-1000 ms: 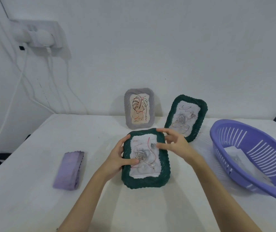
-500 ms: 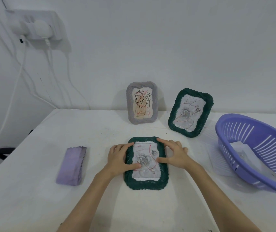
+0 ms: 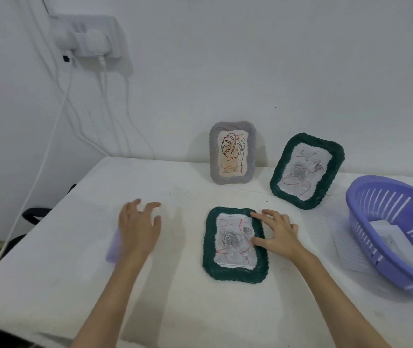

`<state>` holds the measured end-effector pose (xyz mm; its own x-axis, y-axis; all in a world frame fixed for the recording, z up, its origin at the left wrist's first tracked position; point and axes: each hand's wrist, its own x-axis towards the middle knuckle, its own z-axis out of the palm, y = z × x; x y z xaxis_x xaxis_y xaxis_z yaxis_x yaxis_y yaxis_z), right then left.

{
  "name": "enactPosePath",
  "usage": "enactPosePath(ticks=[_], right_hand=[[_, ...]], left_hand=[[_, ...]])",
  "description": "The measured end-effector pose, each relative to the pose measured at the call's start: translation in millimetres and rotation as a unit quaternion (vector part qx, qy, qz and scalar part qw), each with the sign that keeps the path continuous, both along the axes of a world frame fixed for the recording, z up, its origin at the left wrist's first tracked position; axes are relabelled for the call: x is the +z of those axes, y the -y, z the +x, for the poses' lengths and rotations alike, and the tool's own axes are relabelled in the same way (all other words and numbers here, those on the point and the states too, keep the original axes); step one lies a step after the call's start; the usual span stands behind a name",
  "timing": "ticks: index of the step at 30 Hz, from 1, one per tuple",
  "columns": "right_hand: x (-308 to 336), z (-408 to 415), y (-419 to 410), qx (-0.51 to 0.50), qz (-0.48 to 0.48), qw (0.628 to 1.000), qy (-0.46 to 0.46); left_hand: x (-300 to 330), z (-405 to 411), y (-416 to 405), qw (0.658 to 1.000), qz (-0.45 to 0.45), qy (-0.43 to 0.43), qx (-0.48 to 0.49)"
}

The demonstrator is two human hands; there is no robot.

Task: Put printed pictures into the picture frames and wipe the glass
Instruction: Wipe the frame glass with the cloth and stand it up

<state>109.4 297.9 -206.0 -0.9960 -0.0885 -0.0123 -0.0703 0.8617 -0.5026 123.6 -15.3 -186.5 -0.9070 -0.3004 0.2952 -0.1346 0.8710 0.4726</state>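
A dark green frame [image 3: 235, 272] with a rose picture lies flat on the white table in front of me. My right hand [image 3: 278, 232] rests on its right edge, fingers spread, pressing it down. My left hand [image 3: 139, 227] hovers open to the left, above the folded purple cloth [image 3: 113, 246], which it mostly hides. A grey frame [image 3: 233, 153] with a leaf drawing and a second green frame [image 3: 305, 170] with a rose picture lean against the wall.
A purple plastic basket [image 3: 366, 222] holding white paper stands at the right, with a lined sheet [image 3: 345, 247] under its near side. The table's left edge [image 3: 50, 214] drops off by cables and a wall socket [image 3: 90, 36].
The frame went from tilted up in both hands to flat on the table. My left hand has let go of it and moved left over the purple cloth.
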Motion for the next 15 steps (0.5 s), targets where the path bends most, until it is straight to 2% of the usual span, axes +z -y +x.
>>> enactPosePath(ticks=[2,3,5,9,13,15], right_hand=[[0.3,-0.3,0.2,0.001,0.000,1.000,0.002],[0.4,-0.5,0.2,0.001,0.000,1.000,0.003],[1.1,-0.1,0.7,0.001,0.004,1.000,0.006],[3.7,1.5,2.5,0.000,0.004,1.000,0.012],[6.4,1.6,3.1,0.003,0.014,0.999,0.034],[12.0,3.8,5.5,-0.005,0.016,0.999,0.043]], left_hand=[[6.6,4.0,31.4,0.989,0.049,0.120,0.068],[7.8,4.3,42.8,0.978,0.086,0.181,0.059],[7.2,4.1,54.3,0.962,0.152,0.229,0.002],[4.1,1.6,52.0,0.973,0.126,0.194,-0.003],[14.8,2.8,33.0,0.974,0.197,0.094,-0.059],[26.2,5.0,11.0,0.959,0.252,0.051,-0.117]])
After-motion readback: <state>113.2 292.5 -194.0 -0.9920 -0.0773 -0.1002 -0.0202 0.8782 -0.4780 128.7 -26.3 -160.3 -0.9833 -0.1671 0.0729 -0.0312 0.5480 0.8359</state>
